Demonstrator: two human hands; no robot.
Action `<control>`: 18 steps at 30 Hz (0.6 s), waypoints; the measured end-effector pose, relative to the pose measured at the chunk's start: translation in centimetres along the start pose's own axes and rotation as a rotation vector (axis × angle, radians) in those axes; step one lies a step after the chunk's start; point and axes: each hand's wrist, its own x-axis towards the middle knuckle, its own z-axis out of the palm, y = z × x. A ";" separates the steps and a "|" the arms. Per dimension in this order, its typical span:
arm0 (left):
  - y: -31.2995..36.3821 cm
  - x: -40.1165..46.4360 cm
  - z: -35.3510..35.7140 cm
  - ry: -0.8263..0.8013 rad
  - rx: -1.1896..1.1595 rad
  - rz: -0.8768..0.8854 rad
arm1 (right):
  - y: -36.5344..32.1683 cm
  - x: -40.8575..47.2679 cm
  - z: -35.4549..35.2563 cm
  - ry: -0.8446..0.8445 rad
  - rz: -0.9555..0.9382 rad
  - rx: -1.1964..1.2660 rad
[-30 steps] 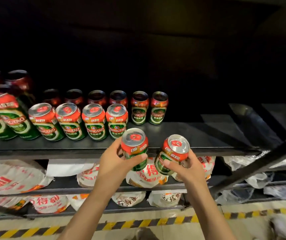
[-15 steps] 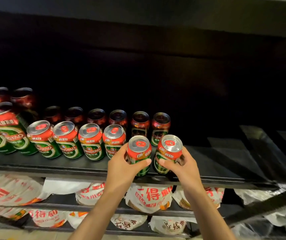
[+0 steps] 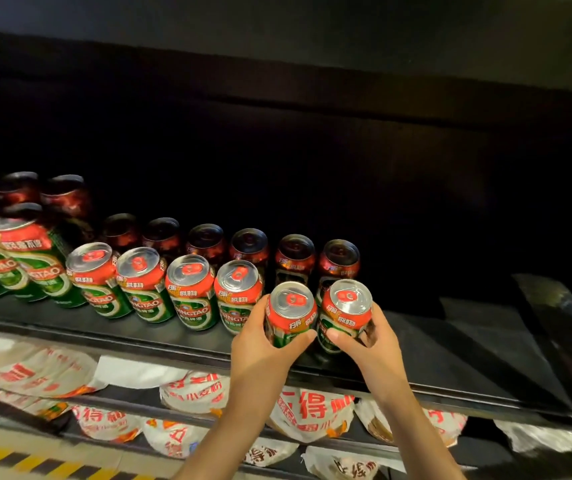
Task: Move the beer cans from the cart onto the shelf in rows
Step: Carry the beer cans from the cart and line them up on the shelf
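On the shelf, beside the front row, the left hand grasps one can and the right hand another, apparently being set down. Next, judged: seat both upright against the row, then let go. Compared with a second ago, both cans have travelled from below the shelf edge onto it.

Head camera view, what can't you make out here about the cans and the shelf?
- Cart: outside the head view.
- Back row cans: labels lost in shadow.
- Tall cans: cut off by the left edge.
- Whether the can in the left hand or the right hand rests on the shelf: the hands hide the bases.
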 end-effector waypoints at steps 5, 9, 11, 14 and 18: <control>-2.3 0.2 -0.2 -0.072 0.029 0.063 | 1.3 -0.2 0.0 0.018 -0.037 0.007; -3.9 -0.5 -0.4 -0.104 0.094 0.097 | 1.7 -0.5 -0.3 0.019 -0.055 0.000; -4.3 -0.4 -0.4 -0.092 0.105 0.113 | 1.9 -0.6 -0.2 0.029 -0.062 -0.047; -5.0 -0.2 -0.1 -0.050 0.085 0.124 | 2.4 -0.5 -0.2 0.035 -0.061 -0.081; -5.1 -0.5 0.4 0.029 0.043 0.144 | 2.4 -0.2 -0.2 0.042 -0.069 -0.103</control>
